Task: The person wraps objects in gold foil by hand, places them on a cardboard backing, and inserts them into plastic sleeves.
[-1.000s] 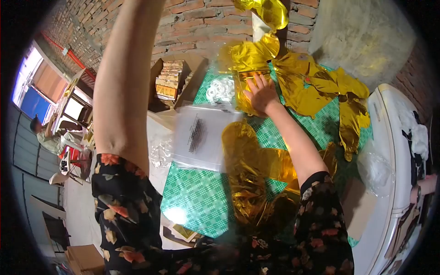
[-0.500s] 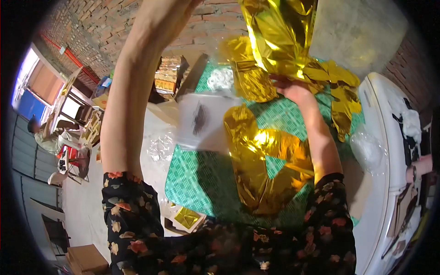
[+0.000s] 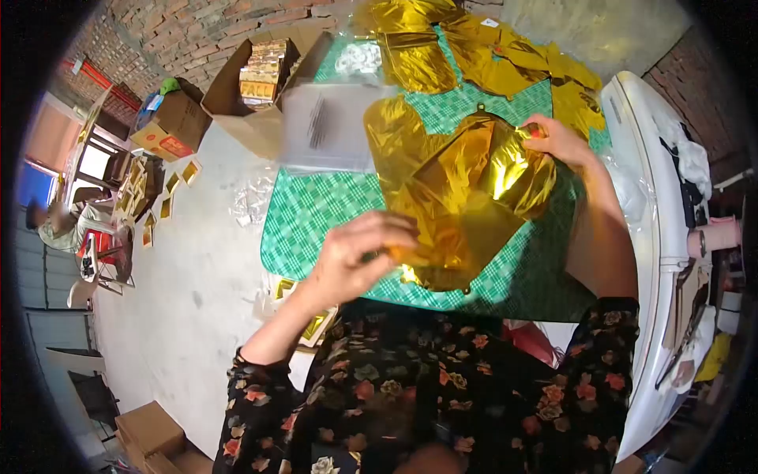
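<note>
Flat gold foil pieces (image 3: 450,197) lie one over another on the green checked table cover (image 3: 316,221). At their upper right, my right hand (image 3: 553,142) pinches an edge of the top foil between thumb and fingers. My left hand (image 3: 359,257) is at the lower left edge of the foil, its fingers curled and slightly blurred; whether they grip it is unclear. More gold foil (image 3: 505,59) is spread along the table's far side. A stack of clear plastic bags (image 3: 328,126) lies left of the foil, with a white bundle (image 3: 358,59) behind it.
An open cardboard box (image 3: 225,95) with packed bundles stands at the back left, another box (image 3: 174,122) beside it. A white appliance (image 3: 639,118) borders the table on the right. A seated person (image 3: 59,225) is far left. Clear plastic (image 3: 251,193) lies by the table's left edge.
Both hands have come down from the far side to the nearer foil. A foil piece now lies over the one there, and the raised foil is no longer held up. The view has shifted.
</note>
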`<act>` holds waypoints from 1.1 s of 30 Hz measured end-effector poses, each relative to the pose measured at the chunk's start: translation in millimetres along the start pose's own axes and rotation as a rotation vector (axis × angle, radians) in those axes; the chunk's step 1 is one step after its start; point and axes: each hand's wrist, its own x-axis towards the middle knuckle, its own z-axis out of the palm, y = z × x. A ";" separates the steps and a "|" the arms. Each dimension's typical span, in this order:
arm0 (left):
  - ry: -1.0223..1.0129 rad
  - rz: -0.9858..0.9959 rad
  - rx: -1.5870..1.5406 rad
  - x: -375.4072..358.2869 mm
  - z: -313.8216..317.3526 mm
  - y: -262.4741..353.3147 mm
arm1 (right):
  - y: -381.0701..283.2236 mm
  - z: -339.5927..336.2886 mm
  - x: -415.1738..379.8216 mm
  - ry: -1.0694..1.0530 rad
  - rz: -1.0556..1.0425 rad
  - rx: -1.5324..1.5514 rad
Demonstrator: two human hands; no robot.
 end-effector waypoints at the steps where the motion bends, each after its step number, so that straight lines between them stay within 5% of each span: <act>1: -0.003 -0.016 0.055 -15.8 10.6 1.2 | 0.1 0.5 0.4 0.041 0.001 -0.095; 6: -0.061 0.076 0.263 -56.6 38.4 1.5 | -20.8 23.5 10.9 0.189 -0.185 -0.233; 9: -0.073 0.108 0.333 -64.7 49.1 -2.4 | -17.9 29.9 40.0 0.252 -0.023 -0.640; 24: 0.018 0.276 0.462 -65.5 73.3 -10.5 | -80.9 27.1 42.3 0.609 -0.209 -1.073; 28: -0.021 0.235 0.517 -71.9 88.0 -25.5 | -26.2 33.4 78.0 0.611 -0.447 -1.091; 33: -0.002 0.220 0.547 -79.2 92.6 -29.1 | 11.5 51.4 96.9 0.572 -0.458 -1.013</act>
